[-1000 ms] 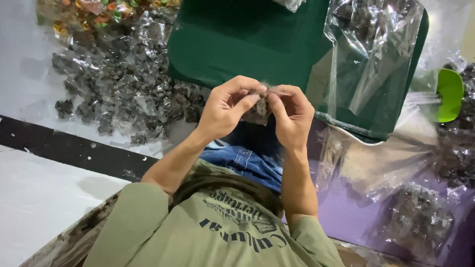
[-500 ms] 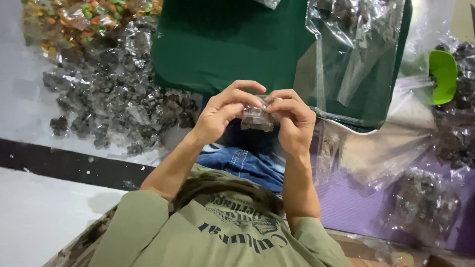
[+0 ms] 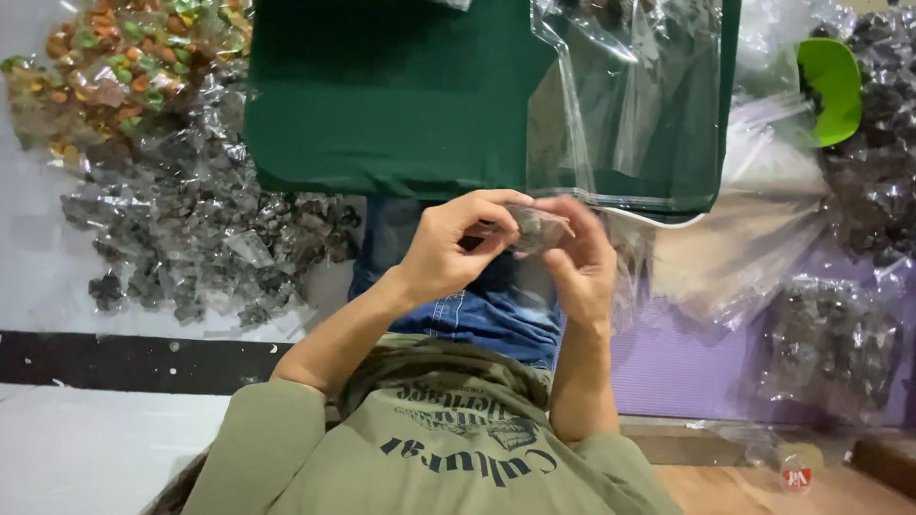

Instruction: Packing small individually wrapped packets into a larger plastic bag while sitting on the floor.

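My left hand (image 3: 456, 250) and my right hand (image 3: 580, 267) meet above my lap, both pinching a small clear packet (image 3: 536, 227) filled with dark pieces. The fingers of both hands close on the packet's edges. Just beyond the hands lies a dark green board (image 3: 382, 95), and a larger clear plastic bag (image 3: 630, 105) rests on its right part. My olive shirt and blue jeans fill the bottom of the view.
A heap of small clear packets with dark contents (image 3: 200, 229) lies on the left, with colourful packets (image 3: 124, 67) behind it. On the right are a green scoop (image 3: 832, 88), loose clear bags (image 3: 754, 238), a purple mat (image 3: 706, 367) and filled bags (image 3: 830, 343).
The packet has stayed between both hands and has been turned and worked by the fingers. The hands sit slightly lower and further right in view as the camera shifted.
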